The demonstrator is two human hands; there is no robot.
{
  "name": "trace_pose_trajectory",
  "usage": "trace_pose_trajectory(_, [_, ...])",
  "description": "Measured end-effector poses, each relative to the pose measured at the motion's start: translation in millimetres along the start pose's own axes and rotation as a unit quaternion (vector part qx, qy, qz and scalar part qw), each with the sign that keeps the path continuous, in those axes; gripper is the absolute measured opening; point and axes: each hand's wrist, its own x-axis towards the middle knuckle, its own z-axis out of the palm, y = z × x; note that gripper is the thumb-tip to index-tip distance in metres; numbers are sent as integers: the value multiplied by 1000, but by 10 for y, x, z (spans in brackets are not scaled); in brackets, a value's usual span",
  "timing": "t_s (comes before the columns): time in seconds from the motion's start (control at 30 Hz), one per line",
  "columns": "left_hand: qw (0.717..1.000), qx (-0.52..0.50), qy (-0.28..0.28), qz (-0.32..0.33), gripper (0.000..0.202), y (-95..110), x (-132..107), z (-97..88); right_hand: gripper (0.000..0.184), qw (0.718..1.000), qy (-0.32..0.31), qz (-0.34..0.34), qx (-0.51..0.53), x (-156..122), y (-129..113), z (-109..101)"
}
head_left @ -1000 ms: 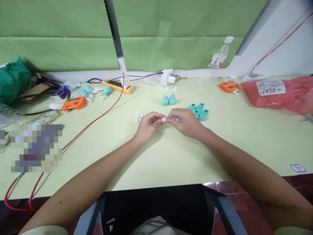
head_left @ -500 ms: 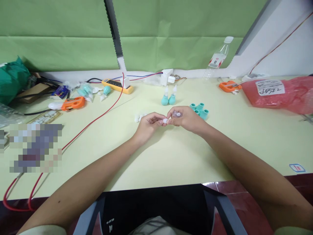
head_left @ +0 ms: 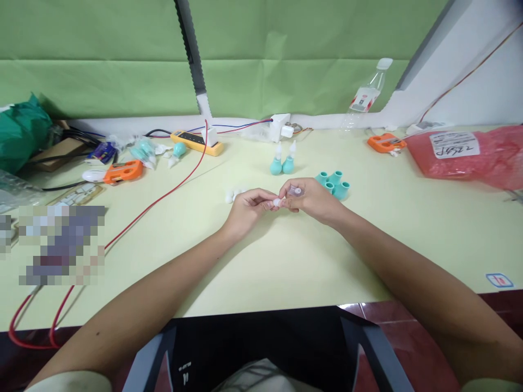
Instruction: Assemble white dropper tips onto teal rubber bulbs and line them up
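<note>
My left hand [head_left: 250, 211] is closed, its thumb and fingertips pinching a small white plastic piece [head_left: 277, 202]. From the other side my right hand [head_left: 314, 200] grips that same piece with thumb and finger. A translucent nozzle tip [head_left: 296, 190] is tucked in the curled fingers of the right hand. Small white pieces [head_left: 231, 195] lie on the table just beyond the left hand. Behind the right hand stand several teal rubber bulbs [head_left: 341, 189] with open necks. Two teal bulbs with clear nozzles [head_left: 281, 164] stand upright farther back.
A yellow multimeter-like power strip [head_left: 197, 142], an orange tool [head_left: 123, 172] and a red cable [head_left: 157, 200] lie to the left. At the back right are a plastic bottle [head_left: 365, 100], another orange tool [head_left: 386, 143] and a red plastic package [head_left: 457, 158].
Both hands keep their pinch on the white piece with almost no movement. The view has shifted very slightly.
</note>
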Motion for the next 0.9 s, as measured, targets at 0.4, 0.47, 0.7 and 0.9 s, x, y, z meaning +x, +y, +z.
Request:
trace_pose_trajectory(0.4, [988, 94, 99, 71, 27, 236, 47, -122, 21, 990, -10, -112, 87, -1, 86, 73])
trace_pose_trajectory(0.47, [988, 82, 107, 76, 27, 232, 47, -135, 23, 987, -33, -140, 75, -6, 133, 82])
trace_pose_trajectory(0.7, [993, -120, 17, -17, 29, 177, -4, -25, 26, 967, 18, -241, -84, -54, 187, 106])
trace_pose_trajectory(0.9, [994, -107, 16, -14, 28, 167, -15, -12, 21, 960, 44, -239, -142, -92, 187, 144])
